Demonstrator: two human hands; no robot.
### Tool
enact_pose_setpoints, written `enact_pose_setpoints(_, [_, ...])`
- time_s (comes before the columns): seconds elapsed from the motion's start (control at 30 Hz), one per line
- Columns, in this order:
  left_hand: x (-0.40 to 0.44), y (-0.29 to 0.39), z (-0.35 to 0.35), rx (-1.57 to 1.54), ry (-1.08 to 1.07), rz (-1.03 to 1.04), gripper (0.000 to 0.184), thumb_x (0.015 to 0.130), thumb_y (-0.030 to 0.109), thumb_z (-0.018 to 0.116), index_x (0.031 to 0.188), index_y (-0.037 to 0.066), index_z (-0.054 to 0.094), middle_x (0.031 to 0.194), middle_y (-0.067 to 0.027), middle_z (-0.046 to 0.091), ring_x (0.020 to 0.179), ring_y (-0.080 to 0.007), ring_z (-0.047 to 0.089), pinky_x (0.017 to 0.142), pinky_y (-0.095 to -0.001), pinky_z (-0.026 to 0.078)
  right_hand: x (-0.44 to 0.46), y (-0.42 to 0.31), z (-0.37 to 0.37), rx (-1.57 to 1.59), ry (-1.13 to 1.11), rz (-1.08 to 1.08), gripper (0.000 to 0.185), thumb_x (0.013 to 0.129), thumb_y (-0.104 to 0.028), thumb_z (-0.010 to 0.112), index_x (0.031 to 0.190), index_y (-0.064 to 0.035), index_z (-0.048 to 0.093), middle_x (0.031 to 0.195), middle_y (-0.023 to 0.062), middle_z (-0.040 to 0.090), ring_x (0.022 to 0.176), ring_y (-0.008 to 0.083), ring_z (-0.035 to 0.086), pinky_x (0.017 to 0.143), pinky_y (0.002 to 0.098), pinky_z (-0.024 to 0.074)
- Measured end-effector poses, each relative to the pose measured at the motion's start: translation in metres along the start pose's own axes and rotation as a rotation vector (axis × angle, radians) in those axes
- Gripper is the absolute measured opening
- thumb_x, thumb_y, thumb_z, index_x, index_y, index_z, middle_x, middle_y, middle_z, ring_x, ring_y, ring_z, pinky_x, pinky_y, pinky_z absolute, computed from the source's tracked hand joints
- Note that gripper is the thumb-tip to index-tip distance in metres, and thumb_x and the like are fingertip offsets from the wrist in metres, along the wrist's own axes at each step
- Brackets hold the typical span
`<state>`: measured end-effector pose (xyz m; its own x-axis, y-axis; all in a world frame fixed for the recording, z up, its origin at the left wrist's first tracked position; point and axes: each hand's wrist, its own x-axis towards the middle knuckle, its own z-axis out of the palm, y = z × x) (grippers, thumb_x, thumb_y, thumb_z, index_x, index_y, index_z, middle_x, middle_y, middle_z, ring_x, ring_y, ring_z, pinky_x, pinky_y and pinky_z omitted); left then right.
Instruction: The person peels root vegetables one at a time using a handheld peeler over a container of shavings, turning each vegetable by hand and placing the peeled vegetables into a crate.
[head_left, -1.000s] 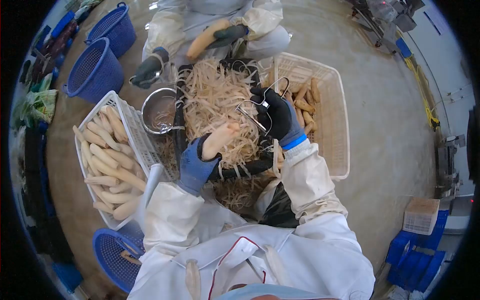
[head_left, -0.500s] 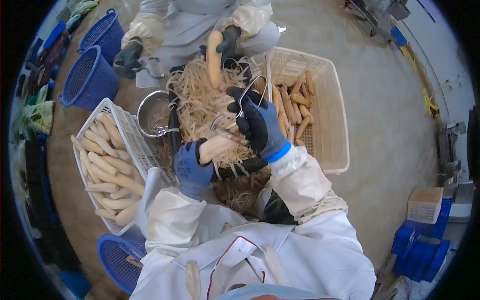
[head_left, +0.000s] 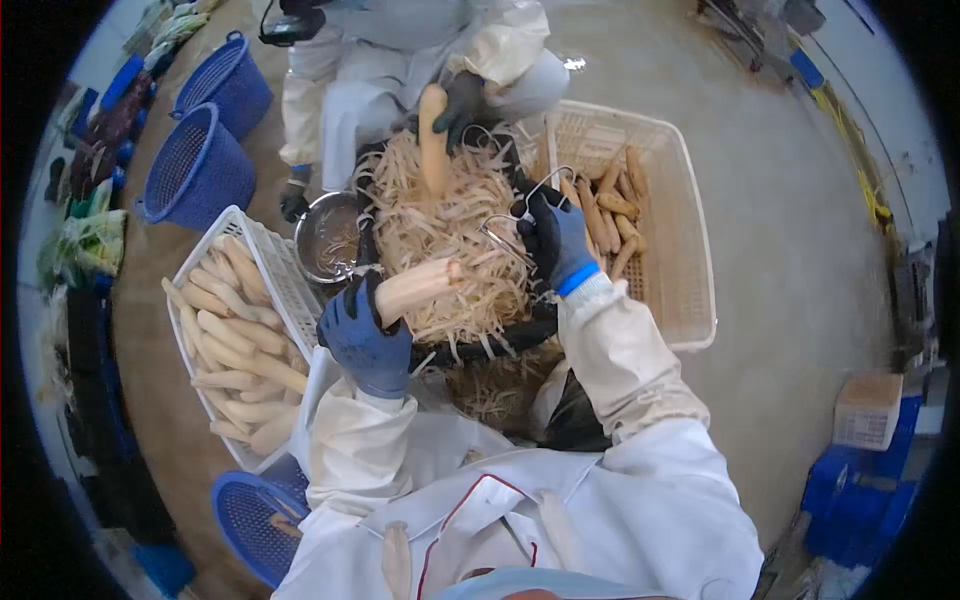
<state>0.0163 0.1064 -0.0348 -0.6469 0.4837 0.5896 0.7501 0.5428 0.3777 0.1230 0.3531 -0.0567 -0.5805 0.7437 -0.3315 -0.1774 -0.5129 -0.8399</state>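
My left hand (head_left: 368,335), in a blue and black glove, is closed round the lower end of a pale peeled root (head_left: 420,288). It holds the root tilted over a black-rimmed bin heaped with peelings (head_left: 440,240). My right hand (head_left: 560,238), gloved with a blue wristband, grips a wire-framed metal peeler (head_left: 510,240) to the right of the root. The peeler is apart from the root. Beyond, a co-worker's dark-gloved hand (head_left: 462,105) holds another root (head_left: 433,140) upright over the peelings.
A white basket of peeled roots (head_left: 285,275) stands left, beside a metal bowl (head_left: 328,237). Darker roots (head_left: 612,210) lie in a white crate (head_left: 690,250) at right. Blue baskets (head_left: 200,170) stand upper left; another (head_left: 250,525) is lower left.
My right hand and the peeler have moved away from the root, to the right. My left hand has shifted slightly left. The co-worker's other hand has lowered beside the bowl.
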Motion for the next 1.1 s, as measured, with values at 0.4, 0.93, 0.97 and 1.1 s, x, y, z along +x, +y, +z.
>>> enact_pose_setpoints(0.4, [-0.003, -0.004, 0.000, 0.046, -0.130, 0.050, 0.054, 0.060, 0.011, 0.068, 0.114, 0.010, 0.061, 0.102, -0.0121, 0.060, 0.099, -0.0326, 0.055, 0.086, -0.0439, 0.041, -0.055, -0.028, 0.037, -0.635, -0.624, -0.080, 0.019, 0.088, -0.017, 0.065, 0.103, -0.0056, 0.067, 0.087, 0.0029, 0.067, 0.060, 0.0092, 0.056, 0.055, 0.0246, 0.0461])
enact_pose_setpoints(0.93, [0.033, -0.101, -0.068, 0.749, -0.161, -0.305, 0.053, 0.073, 0.020, 0.065, 0.124, 0.010, 0.054, 0.108, -0.0120, 0.055, 0.103, -0.0297, 0.051, 0.092, -0.0436, 0.039, -0.029, -0.004, 0.016, -0.706, -0.474, 0.036, 0.020, 0.091, -0.015, 0.062, 0.102, 0.0006, 0.066, 0.092, 0.0045, 0.069, 0.077, 0.0109, 0.062, 0.067, 0.0234, 0.0489])
enact_pose_setpoints(0.97, [0.032, -0.089, -0.063, 0.637, -0.214, -0.264, 0.050, 0.075, 0.022, 0.064, 0.123, 0.009, 0.054, 0.109, -0.0129, 0.055, 0.104, -0.0303, 0.051, 0.092, -0.0437, 0.040, -0.019, 0.004, 0.009, -0.805, -0.505, -0.020, 0.021, 0.091, -0.016, 0.062, 0.105, -0.0001, 0.065, 0.093, 0.0042, 0.068, 0.078, 0.0113, 0.061, 0.068, 0.0245, 0.0497])
enact_pose_setpoints(1.1, [0.015, -0.058, -0.037, 0.275, -0.308, -0.050, 0.039, 0.081, 0.027, 0.063, 0.114, 0.008, 0.059, 0.102, -0.0151, 0.058, 0.101, -0.0319, 0.054, 0.087, -0.0437, 0.043, -0.010, 0.008, 0.004, -0.960, -0.559, -0.136, 0.022, 0.091, -0.017, 0.063, 0.105, 0.0002, 0.065, 0.093, 0.0041, 0.068, 0.079, 0.0115, 0.061, 0.071, 0.0255, 0.0495])
